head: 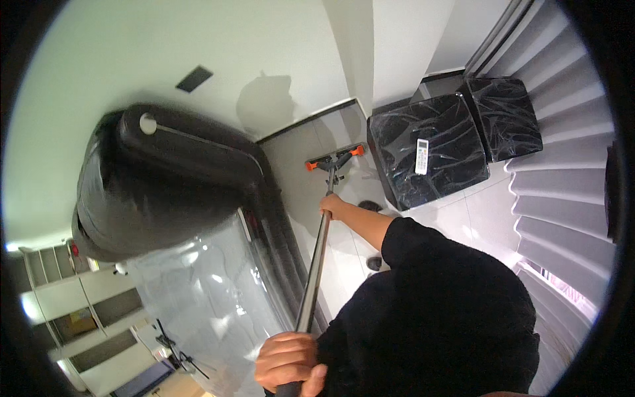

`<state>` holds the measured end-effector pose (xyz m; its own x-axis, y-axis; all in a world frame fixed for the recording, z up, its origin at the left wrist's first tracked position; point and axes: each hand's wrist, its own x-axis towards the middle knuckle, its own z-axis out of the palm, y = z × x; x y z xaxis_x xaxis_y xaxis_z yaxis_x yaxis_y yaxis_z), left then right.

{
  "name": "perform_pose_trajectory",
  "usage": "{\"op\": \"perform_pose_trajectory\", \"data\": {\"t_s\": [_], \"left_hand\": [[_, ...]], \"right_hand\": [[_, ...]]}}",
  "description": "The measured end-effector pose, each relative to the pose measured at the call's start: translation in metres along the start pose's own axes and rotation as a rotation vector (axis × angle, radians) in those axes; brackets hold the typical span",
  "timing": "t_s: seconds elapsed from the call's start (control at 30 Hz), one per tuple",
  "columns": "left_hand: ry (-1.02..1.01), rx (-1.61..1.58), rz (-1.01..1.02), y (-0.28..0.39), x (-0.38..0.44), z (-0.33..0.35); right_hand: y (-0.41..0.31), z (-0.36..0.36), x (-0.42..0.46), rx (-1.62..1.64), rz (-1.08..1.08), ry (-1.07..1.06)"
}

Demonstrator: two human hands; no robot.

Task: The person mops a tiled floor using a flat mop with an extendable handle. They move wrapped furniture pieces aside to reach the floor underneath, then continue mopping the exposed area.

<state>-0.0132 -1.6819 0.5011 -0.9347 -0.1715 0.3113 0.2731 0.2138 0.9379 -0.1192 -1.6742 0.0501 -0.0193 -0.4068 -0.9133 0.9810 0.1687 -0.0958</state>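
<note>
My left hand (pixel 288 361) grips the upper end of a metal mop pole (pixel 314 278), close to the camera. Farther down, my right hand (pixel 331 206) is wrapped round the pole just above the mop head. That head is a flat squeeze-type mop head (pixel 335 158) with orange end pieces, lying on the pale tiled floor (pixel 342 248). It is near the wall corner, between a dark upholstered bed frame (pixel 173 164) and a black film-wrapped box-shaped piece (pixel 397 144). My right arm wears a short black sleeve (pixel 421 243).
A second black wrapped block (pixel 506 119) stands beside the first, near grey curtains (pixel 560 173). Shiny clear plastic covers the mattress (pixel 198 283). At the lower left are shelves (pixel 69 297) and a small black tripod (pixel 173 347). My feet show at the floor's middle.
</note>
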Motion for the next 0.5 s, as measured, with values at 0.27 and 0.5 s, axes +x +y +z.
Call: {"op": "perform_pose_trajectory", "data": {"t_s": [0.27,0.5], "left_hand": [[-0.001,-0.135,0.052,0.037,-0.157,-0.035],[0.046,-0.172,0.076,0.07,-0.284,-0.041]], "right_hand": [[0.15,0.029,-0.059,-0.167,-0.012,0.262],[0.278,0.024,-0.061,-0.229,0.062,0.272]]}}
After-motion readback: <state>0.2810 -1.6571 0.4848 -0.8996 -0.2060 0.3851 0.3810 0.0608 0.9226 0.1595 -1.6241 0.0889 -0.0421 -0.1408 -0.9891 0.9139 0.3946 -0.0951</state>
